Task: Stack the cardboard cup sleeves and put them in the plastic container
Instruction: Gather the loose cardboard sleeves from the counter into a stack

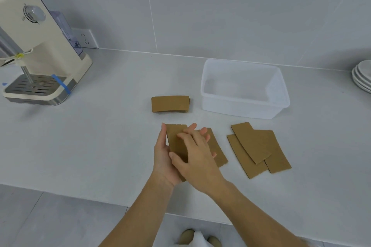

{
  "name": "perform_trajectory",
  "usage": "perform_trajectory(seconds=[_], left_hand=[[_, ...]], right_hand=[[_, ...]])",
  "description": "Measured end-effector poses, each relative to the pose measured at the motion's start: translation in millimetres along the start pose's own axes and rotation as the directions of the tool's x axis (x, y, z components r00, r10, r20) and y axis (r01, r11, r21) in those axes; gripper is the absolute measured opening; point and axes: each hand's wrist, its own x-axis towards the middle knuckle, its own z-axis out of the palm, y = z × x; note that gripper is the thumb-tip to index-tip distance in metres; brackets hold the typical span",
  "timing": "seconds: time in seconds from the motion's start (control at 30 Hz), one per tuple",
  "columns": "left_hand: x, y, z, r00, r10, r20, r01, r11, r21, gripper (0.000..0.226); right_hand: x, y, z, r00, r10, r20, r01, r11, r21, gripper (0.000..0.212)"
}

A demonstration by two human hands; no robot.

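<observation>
2 bare forearms enter from the bottom edge, no sleeves visible anywhere up to the frame edge. No watch, rings, bracelets or gloves on left hand [163, 158] or right hand [197, 154]. Fingernails short, no visible polish. Both hands show 5 digits, some partly overlapped. At bottom centre, between the forearms: a white garment [195, 239], probably trouser leg or apron hem, cannot tell which. 2 shoe toes [187, 235] beside it, tan or olive, rounded, plain, no laces visible. Image soft there, no finer detail.
</observation>
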Motion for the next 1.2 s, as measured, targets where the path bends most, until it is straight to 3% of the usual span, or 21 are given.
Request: perform_trajectory(seconds=[0.1, 0.2, 0.3, 0.37, 0.43, 0.5, 0.6, 0.7, 0.83, 0.97, 1.2], left_hand=[[-1.7, -0.7, -5.2, 1.0, 0.014, 0.02, -0.014, 0.999, -0.032, 0.082], [-2.1, 1.3, -10.3, 0.996, 0.004, -0.084, -0.008, 0.999, -0.05, 0.077], [-1.9, 6.8, -16.8, 0.978, -0.015, -0.208, 0.012, 1.0, -0.019, 0.075], [-2.2, 11.0, -22.2, 0.966, -0.012, -0.259, 0.011, 1.0, -0.004, 0.073], [-1.9, 14.3, -26.6, 0.966, -0.01, -0.26, -0.008, 0.998, -0.065, 0.072], [-1.1, 17.8, -29.9, 0.967, 0.002, -0.254, -0.031, 0.993, -0.11, 0.071], [1.7, 23.9, -35.5, 0.965, 0.03, -0.259, -0.059, 0.993, -0.105, 0.072], [5.3, 27.2, -39.7, 0.961, 0.038, -0.275, -0.07, 0.992, -0.107, 0.072], [9.7, 28.4, -40.3, 0.954, 0.053, -0.295, -0.086, 0.991, -0.1, 0.071], [11.7, 29.2, -39.8, 0.946, 0.062, -0.318, -0.096, 0.991, -0.092, 0.071], [12.8, 32.3, -35.4, 0.943, 0.052, -0.33, -0.085, 0.993, -0.086, 0.072]], right_hand=[[0.4, 3.4, 5.3, 0.999, -0.014, 0.048, 0.018, 0.997, -0.077, 0.04], [8.6, 6.4, 1.9, 0.982, -0.005, 0.187, 0.03, 0.991, -0.13, 0.044], [23.5, 10.7, -11.0, 0.875, 0.09, 0.476, -0.009, 0.985, -0.17, 0.052], [33.6, 13.6, -22.2, 0.805, 0.126, 0.579, -0.028, 0.984, -0.175, 0.036], [41.7, 17.4, -32.0, 0.818, 0.162, 0.552, -0.105, 0.985, -0.134, 0.019], [46.5, 23.9, -38.8, 0.851, 0.227, 0.473, -0.171, 0.972, -0.159, 0.03], [46.1, 37.9, -38.5, 0.914, 0.317, 0.252, -0.225, 0.915, -0.334, 0.048], [37.8, 51.0, -24.5, 0.925, 0.36, 0.118, -0.273, 0.85, -0.45, 0.058], [22.5, 65.5, -3.2, 0.926, 0.373, 0.056, -0.268, 0.754, -0.599, 0.066], [16.4, 68.4, 9.6, 0.956, 0.294, 0.001, -0.214, 0.696, -0.685, 0.049], [29.7, 63.6, -3.5, 0.95, 0.313, -0.003, -0.26, 0.784, -0.564, 0.034]])
